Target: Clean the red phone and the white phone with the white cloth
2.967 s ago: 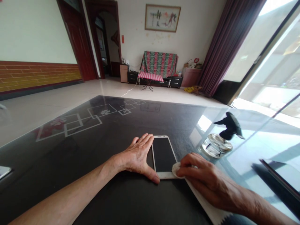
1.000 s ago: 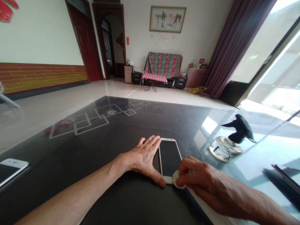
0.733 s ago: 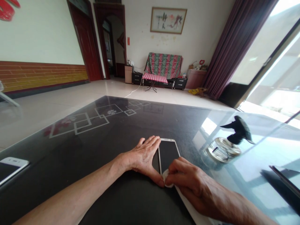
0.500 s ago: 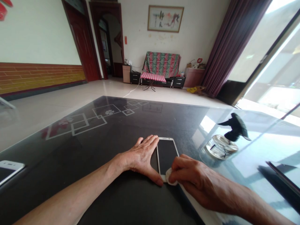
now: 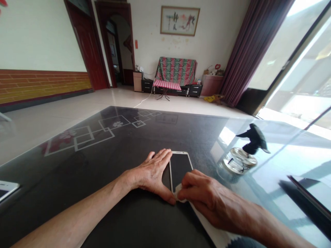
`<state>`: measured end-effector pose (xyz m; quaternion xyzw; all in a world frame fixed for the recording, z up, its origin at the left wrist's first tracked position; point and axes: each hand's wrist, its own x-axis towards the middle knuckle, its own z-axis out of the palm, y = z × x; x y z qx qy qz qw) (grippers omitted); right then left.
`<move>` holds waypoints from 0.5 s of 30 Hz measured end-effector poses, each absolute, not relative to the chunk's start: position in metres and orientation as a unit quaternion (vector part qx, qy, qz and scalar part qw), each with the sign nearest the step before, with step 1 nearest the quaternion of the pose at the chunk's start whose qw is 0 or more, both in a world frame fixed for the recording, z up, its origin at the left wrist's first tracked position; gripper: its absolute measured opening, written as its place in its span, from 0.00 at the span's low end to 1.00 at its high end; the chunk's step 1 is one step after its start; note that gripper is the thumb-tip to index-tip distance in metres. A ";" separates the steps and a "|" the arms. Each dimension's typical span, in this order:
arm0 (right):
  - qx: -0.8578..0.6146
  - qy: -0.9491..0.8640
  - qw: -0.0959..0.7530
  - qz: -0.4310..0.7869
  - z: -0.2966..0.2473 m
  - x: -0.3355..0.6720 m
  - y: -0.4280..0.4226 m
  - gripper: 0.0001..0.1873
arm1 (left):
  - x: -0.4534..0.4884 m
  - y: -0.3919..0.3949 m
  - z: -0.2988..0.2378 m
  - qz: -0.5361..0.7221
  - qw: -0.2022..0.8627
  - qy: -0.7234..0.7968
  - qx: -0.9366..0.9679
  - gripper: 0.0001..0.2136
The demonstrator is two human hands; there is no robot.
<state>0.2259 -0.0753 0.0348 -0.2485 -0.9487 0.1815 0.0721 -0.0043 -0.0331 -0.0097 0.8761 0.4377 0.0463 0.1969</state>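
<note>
A white-framed smartphone (image 5: 179,167) lies face up on the dark glossy table (image 5: 124,213), its dark screen showing. Along the phone's left edge rests my left hand (image 5: 152,175), thumb apart from the stretched fingers, fingertips at the top corner and thumb tip at the bottom corner. My right hand (image 5: 201,189) is closed around a bunched white cloth (image 5: 180,193) and presses it on the lower end of the screen. That hand hides the phone's lower right part. Some pale material with a zigzag edge (image 5: 226,237) shows beneath my right forearm.
A clear spray bottle (image 5: 239,160) with a black trigger head stands right of the phone. Another white phone (image 5: 7,189) lies at the left edge, and a dark flat object (image 5: 310,193) at the right. Beyond the table, a small red-striped table (image 5: 167,85) stands on the floor.
My right hand and the cloth have shifted slightly left across the bottom of the phone. My left hand keeps its place on the phone's edge. The whole view has turned slightly right.
</note>
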 end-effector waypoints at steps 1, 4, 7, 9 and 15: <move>-0.246 -0.951 0.073 0.176 0.034 0.223 -0.077 0.16 | -0.004 -0.033 -0.009 0.047 0.196 0.439 0.876 0.61; -0.248 -0.952 0.067 0.166 0.035 0.223 -0.077 0.16 | -0.003 -0.034 -0.007 0.046 0.197 0.441 0.875 0.63; -0.257 -0.950 0.043 0.173 0.043 0.234 -0.073 0.16 | -0.002 -0.035 -0.005 0.041 0.200 0.448 0.871 0.64; -0.267 -0.946 0.026 0.179 0.048 0.242 -0.070 0.16 | -0.001 -0.035 -0.003 0.036 0.202 0.450 0.869 0.64; -0.277 -0.942 0.035 0.188 0.047 0.244 -0.071 0.16 | 0.000 -0.037 0.000 0.029 0.204 0.454 0.867 0.64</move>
